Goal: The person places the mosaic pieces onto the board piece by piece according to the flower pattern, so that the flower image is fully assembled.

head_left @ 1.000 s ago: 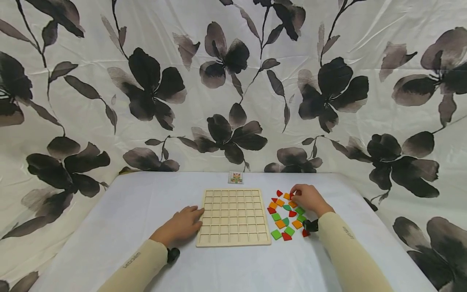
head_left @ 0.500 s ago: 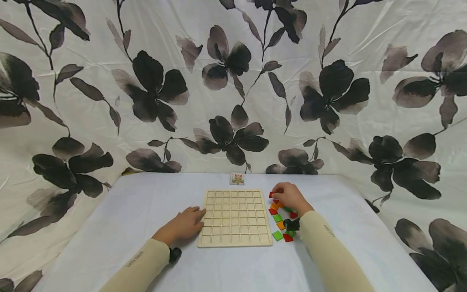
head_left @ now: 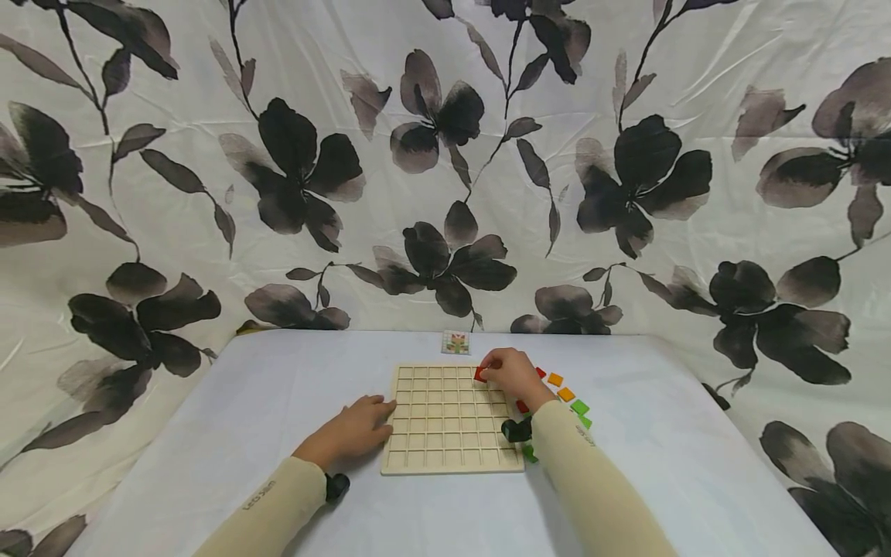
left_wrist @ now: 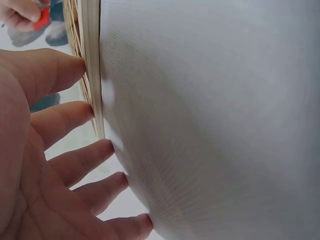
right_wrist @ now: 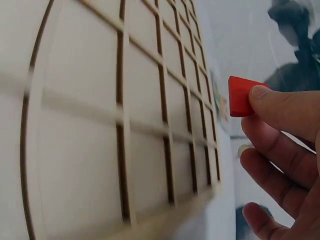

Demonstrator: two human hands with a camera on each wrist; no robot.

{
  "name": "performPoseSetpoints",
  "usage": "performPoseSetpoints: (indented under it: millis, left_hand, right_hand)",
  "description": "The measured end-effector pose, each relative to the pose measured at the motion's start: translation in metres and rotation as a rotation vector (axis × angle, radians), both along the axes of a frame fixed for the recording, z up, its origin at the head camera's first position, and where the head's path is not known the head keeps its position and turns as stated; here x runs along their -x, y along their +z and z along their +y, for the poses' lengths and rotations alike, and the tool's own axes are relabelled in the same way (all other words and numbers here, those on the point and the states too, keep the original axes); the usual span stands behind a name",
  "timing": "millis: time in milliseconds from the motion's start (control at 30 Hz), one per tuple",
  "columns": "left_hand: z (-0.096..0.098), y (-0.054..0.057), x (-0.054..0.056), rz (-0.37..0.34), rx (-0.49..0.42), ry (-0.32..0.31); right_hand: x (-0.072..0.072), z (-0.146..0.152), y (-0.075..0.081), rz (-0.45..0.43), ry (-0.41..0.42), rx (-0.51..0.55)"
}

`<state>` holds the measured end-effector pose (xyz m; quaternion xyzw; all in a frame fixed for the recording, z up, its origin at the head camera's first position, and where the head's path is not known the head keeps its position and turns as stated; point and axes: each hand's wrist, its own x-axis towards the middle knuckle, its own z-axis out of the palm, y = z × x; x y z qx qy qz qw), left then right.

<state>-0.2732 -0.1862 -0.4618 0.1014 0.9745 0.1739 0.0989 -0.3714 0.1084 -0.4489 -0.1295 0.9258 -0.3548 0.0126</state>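
Left: the grid board's near-left side is met by the left hand [head_left: 351,428]. Its fingers are spread and nothing is gripped; in the left wrist view the upper two tips are set against the wooden edge, while the lower ones appear to be rested on the white cloth [left_wrist: 215,100].

Centre: the grid board [head_left: 445,422] is laid flat. Bare wood is shown in the cells that can be seen; some on the right are hidden in the head view. Beyond it lies a small picture card [head_left: 455,343], its print too fine to be made out.

Right: the red piece [right_wrist: 240,97] is pinched between thumb and finger of the right hand [head_left: 513,375], at the board's far right corner and apart from the grid; the remaining fingers are loosely bent. Farther right, other red pieces [head_left: 540,372], orange pieces [head_left: 554,379] and green pieces [head_left: 580,406] are scattered, partly hidden by the right arm; no count possible.

Progress: judged early. One piece is lifted, none is seen seated, the others are left on the cloth.

Materials: cloth finely woven. Board pale, smooth-sided, divided by thin crossed strips. Red piece flat, straight-edged where uncovered; full outline masked by the thumb. Orange pieces four-sided.
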Motion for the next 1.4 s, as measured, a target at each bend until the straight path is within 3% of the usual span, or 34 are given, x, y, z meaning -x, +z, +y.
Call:
performPoseSetpoints:
  millis: [467,733,1033,1400]
  left_hand:
    - [-0.001,-0.001,0.000,-0.003,0.001,-0.013]
    - [-0.002,-0.006,0.003,-0.014,0.017,-0.008]
    - [-0.001,-0.008,0.003,-0.022,0.015,-0.015]
    - [-0.001,-0.005,0.001,-0.014,0.023,-0.012]
  right_hand:
    - [0.002,-0.051,-0.011,0.048,0.085,0.023]
    - [0.001,-0.068,-0.018,0.065,0.069,0.054]
    - [0.001,-0.078,-0.021,0.068,0.063,0.000]
    - [-0.002,-0.087,-0.015,0.099,0.094,-0.170]
